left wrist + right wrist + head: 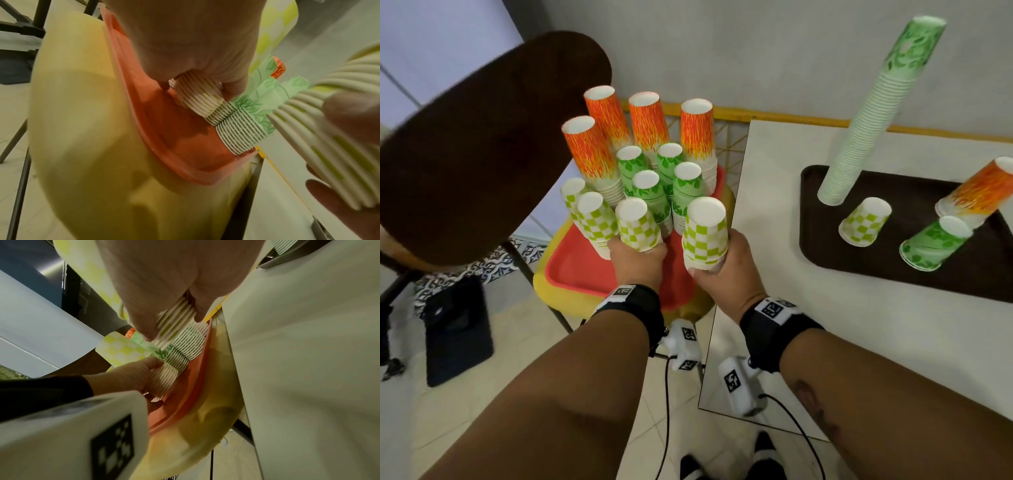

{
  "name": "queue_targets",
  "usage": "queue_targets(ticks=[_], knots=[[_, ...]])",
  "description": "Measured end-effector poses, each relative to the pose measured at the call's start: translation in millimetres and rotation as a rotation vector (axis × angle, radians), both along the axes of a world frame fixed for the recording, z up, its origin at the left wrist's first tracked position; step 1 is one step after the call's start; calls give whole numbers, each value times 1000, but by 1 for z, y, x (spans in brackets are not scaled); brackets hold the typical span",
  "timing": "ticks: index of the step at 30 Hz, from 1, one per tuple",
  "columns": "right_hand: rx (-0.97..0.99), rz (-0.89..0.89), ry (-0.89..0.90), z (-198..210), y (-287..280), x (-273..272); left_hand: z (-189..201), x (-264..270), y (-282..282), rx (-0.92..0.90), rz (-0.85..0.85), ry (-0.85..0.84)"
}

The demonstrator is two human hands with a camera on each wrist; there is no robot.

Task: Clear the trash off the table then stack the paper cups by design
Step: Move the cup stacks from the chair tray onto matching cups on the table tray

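1. The white tabletop is sitting just to the right of the red tray, carrying a brown tray with a very tall green leaf stack, a short checkered stack, a green leaf stack and an orange stack lying tilted beside it.
2. The red tray is resting on a yellow stool and is crowded with upside-down cup stacks: orange stacks at its far edge, green leaf stacks in its middle, checkered ones along its near side.
3. My right hand is gripping a checkered stack by its lower rims, fingers curled round it, holding it at the red tray's right edge, clear of the tray floor as far as the wrist views show.
4. My left hand is wrapping round the rims of a second checkered stack near the red tray's middle front; whether it is lifted I cannot tell.
5. I am judging that I am about to merge these two checkered stacks.
6. Risks: the neighbouring green leaf stacks are touching my stacks, so a sideways swing could be toppling them off the red tray; gripping only the lowest rims could be letting upper cups slide off; squeezing hard could be crushing the thin paper; the red tray overhanging the stool could be tipping if I am pressing down.
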State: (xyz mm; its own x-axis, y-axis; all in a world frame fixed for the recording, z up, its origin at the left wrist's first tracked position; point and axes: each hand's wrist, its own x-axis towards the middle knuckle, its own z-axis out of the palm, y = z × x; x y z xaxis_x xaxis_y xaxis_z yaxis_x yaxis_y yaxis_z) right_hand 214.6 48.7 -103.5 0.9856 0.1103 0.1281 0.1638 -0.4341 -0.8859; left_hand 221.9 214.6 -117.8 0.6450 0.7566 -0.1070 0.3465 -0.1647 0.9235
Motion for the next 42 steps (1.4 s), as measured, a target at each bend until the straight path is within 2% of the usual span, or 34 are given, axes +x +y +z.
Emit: queue_targets(ticks=[8,13,18,22,29,35,42], knots=[[31,-27,-15,17,2,-4,21,-9,-12,38,-143,-198],[90,-89,-72,37,-28,1,37,0,-42,53,-231,-311],[160,-166,-147,55,-92,14,55,3,-115,6,-324,-422],[158,-204,-203,57,-157,32,58,4,-174,-59,-342,-427],[166,-322,-128,60,-255,85,67,9,-249,-33,-323,-424],[78,-329,-46,36,-267,128,96,19,-266,18,-334,-462],[9,-347,154,-24,-260,144,152,68,-276,124,-437,-528]])
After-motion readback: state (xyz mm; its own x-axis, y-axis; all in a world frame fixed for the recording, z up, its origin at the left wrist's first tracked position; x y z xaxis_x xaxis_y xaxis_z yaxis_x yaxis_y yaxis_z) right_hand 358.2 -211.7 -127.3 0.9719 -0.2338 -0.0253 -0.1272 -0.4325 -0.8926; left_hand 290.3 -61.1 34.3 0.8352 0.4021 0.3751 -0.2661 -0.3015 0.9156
